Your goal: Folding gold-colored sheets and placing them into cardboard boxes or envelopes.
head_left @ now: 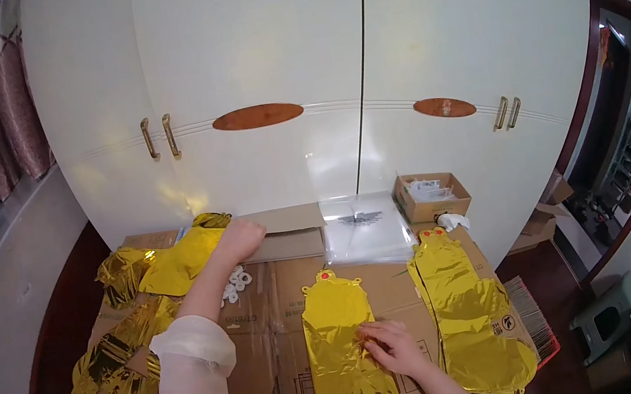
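Observation:
A flat gold foil balloon (334, 312) with a small red spot at its top lies lengthwise on the cardboard in front of me. My right hand (396, 349) rests on its right edge, fingers slightly apart and fingertips touching the foil. Farther off to the left, my left hand (245, 239) is closed beside an open cardboard box (294, 243); whatever its fingers hold is hidden. Under that forearm sit several small white rings (236, 285). Gold foil balloons (185, 262) lie crumpled at the left. On the right another stack of gold foil (467, 314) is laid out flat.
Clear plastic bags (368, 234) lie at the back, next to a small carton (433, 195) of white packets. White cabinet doors (257, 55) rise behind the cardboard surface (256, 359). A grey-green stool (611, 318) stands on the floor at right.

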Available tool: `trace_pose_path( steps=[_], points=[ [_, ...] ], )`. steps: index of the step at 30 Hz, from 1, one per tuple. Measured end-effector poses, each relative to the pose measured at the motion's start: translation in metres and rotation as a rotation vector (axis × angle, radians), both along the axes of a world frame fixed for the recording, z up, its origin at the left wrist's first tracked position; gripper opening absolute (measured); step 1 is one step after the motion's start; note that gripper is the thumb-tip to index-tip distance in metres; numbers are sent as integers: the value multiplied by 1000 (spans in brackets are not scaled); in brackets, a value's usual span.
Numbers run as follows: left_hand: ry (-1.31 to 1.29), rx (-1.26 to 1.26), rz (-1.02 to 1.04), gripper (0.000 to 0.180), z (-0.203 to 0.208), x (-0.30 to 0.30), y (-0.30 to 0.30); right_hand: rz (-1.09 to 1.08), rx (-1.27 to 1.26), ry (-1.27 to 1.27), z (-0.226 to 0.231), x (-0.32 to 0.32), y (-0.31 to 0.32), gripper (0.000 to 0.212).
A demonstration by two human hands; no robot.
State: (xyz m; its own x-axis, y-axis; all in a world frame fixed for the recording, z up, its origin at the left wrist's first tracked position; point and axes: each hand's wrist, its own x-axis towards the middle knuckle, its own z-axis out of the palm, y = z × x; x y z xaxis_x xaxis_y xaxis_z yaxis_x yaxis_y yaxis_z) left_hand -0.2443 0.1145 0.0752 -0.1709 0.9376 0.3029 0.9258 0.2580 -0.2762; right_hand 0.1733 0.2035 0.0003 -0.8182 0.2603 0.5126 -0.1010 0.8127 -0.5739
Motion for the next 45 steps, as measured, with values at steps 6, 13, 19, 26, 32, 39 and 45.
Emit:
trace_pose_path(
  steps=[6,13,19,26,32,39,45],
  points=[
    [-194,-44,-33,30,13,7,3,8,23,-9,-5,1,2,35],
    [-30,-266,-9,65,19,42,43,17,25,-16,-6,1,2,37],
    [6,-299,-56,53,7,62,83,25,16,-42,-8,1,1,39],
    [-63,-359,-132,27,3,41,101,25,-8,-97,-1,4,0,40],
    [-49,-315,-129,27,22,44,88,14,22,-54,-6,3,2,39],
    [-154,68,177,23,6,24,42,12,8,11,-6,0,-1,36],
    [212,212,-133,15,29,113,-20,-86,-198,-10,-18,6,9,40]
  ],
)
